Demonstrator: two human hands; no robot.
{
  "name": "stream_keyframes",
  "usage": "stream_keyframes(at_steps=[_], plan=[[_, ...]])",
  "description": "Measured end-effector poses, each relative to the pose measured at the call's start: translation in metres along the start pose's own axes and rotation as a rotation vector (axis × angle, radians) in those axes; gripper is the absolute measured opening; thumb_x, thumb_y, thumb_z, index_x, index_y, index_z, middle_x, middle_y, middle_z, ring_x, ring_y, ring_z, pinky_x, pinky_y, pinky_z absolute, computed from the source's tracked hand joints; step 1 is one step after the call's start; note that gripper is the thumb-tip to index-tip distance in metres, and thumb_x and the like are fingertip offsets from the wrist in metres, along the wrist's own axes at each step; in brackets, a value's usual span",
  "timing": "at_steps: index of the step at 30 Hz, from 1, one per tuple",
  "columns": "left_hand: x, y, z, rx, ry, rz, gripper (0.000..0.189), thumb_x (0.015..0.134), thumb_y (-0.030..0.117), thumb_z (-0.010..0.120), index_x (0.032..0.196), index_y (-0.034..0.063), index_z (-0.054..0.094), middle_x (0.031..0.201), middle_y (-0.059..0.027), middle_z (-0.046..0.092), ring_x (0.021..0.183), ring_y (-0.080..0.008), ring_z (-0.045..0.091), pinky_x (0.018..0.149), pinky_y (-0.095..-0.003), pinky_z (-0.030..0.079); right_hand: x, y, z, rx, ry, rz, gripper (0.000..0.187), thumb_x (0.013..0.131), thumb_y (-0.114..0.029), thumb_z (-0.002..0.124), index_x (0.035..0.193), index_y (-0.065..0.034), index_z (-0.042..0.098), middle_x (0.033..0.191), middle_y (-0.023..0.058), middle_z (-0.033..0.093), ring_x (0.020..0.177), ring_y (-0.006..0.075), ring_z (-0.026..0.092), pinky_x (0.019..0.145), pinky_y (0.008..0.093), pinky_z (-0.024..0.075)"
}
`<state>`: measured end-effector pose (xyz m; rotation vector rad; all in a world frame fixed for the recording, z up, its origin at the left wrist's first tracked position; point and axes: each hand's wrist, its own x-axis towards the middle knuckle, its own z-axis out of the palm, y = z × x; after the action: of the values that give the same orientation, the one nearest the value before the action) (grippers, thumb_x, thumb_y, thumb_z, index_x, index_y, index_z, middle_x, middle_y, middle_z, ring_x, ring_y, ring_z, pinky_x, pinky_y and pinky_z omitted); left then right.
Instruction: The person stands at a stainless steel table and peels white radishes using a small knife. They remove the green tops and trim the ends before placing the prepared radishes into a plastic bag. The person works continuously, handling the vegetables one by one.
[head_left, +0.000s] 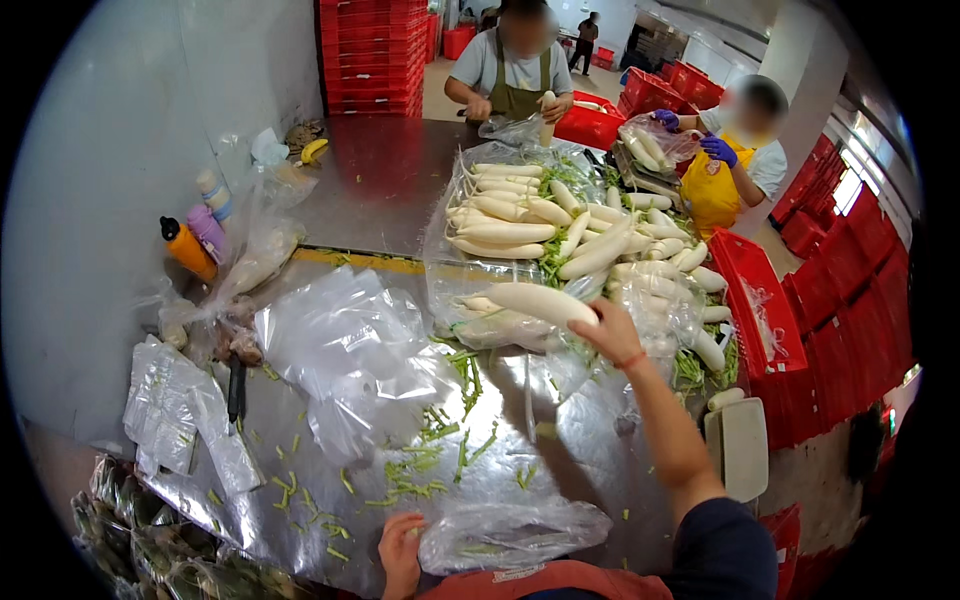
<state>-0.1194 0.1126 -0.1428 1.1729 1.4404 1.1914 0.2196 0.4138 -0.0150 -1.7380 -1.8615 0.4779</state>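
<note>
My right hand (611, 330) grips the thick end of a white daikon radish (541, 301), raised above a bag of daikons (501, 330) at the middle of the metal table. Near the table's front edge, my left hand (401, 544) is at the left end of a crumpled clear plastic bag (514, 532); whether its fingers pinch the bag cannot be made out. Beyond the held radish lies a large heap of daikons (502, 229) with green stalks among them. A fan of clear plastic bags (352, 360) covers the table's left middle.
Cut green stalks (420, 472) litter the metal table (600, 465). Bottles (187, 247), a black-handled tool (236, 390) and folded bags (161, 405) are at left. Across the table, one person holds a daikon (547, 120); another, purple-gloved, handles a bag of daikons (646, 146). Red crates (757, 300) stand right.
</note>
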Motion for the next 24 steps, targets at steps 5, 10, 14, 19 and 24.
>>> stream_keyframes(at_steps=[5, 10, 14, 19, 24], plan=[[0.009, 0.056, 0.071, -0.61, -0.224, 0.08, 0.04, 0.088, 0.026, 0.048, 0.118, 0.0005, 0.045, 0.115, -0.0133, 0.049, 0.107, -0.0221, 0.048, 0.086, -0.0353, 0.042, -0.182, -0.03, 0.017, 1.12, -0.293, 0.271, 0.039, 0.079, -0.023, 0.062, 0.107, 0.0001, 0.05, 0.078, 0.0066, 0.059, 0.064, 0.0117, 0.058, 0.046, 0.0253, 0.0481], [-0.017, 0.115, 0.116, -1.083, -0.493, -0.178, 0.072, 0.08, 0.036, 0.058, 0.134, 0.0085, 0.019, 0.109, -0.0148, 0.052, 0.114, -0.0314, 0.044, 0.093, -0.0427, 0.04, -0.33, -0.091, 0.045, 0.416, 0.158, -0.262, 0.069, 0.063, -0.018, 0.076, 0.119, -0.0023, 0.04, 0.107, 0.0136, 0.043, 0.1, 0.0249, 0.043, 0.079, 0.0343, 0.0409], [-0.049, 0.116, 0.099, -1.066, -0.61, -0.204, 0.073, 0.078, 0.033, 0.06, 0.135, 0.0127, 0.018, 0.099, -0.0148, 0.056, 0.112, -0.035, 0.046, 0.091, -0.0467, 0.041, -0.36, -0.091, 0.02, 0.345, 0.084, -0.513, 0.068, 0.067, -0.03, 0.077, 0.119, -0.0015, 0.042, 0.108, 0.0154, 0.043, 0.099, 0.0258, 0.045, 0.076, 0.0358, 0.0444], [-0.071, 0.122, 0.083, -0.956, -0.731, 0.002, 0.054, 0.071, 0.033, 0.066, 0.111, 0.0005, 0.049, 0.097, -0.0137, 0.058, 0.099, -0.0278, 0.056, 0.081, -0.0385, 0.047, -0.375, -0.061, -0.007, 0.661, 0.047, -0.422, 0.07, 0.075, -0.053, 0.06, 0.119, -0.0006, 0.044, 0.107, 0.0132, 0.046, 0.098, 0.0233, 0.05, 0.078, 0.0342, 0.0458], [-0.091, 0.114, 0.08, -0.987, -1.129, -0.174, 0.087, 0.067, 0.05, 0.07, 0.133, 0.0157, 0.024, 0.093, -0.0179, 0.055, 0.079, -0.0266, 0.06, 0.066, -0.0357, 0.05, -0.347, -0.097, -0.012, 1.447, -0.5, -0.142, 0.097, 0.064, -0.056, 0.067, 0.134, -0.0014, 0.026, 0.131, 0.0142, 0.038, 0.125, 0.0255, 0.032, 0.102, 0.0397, 0.0277]])
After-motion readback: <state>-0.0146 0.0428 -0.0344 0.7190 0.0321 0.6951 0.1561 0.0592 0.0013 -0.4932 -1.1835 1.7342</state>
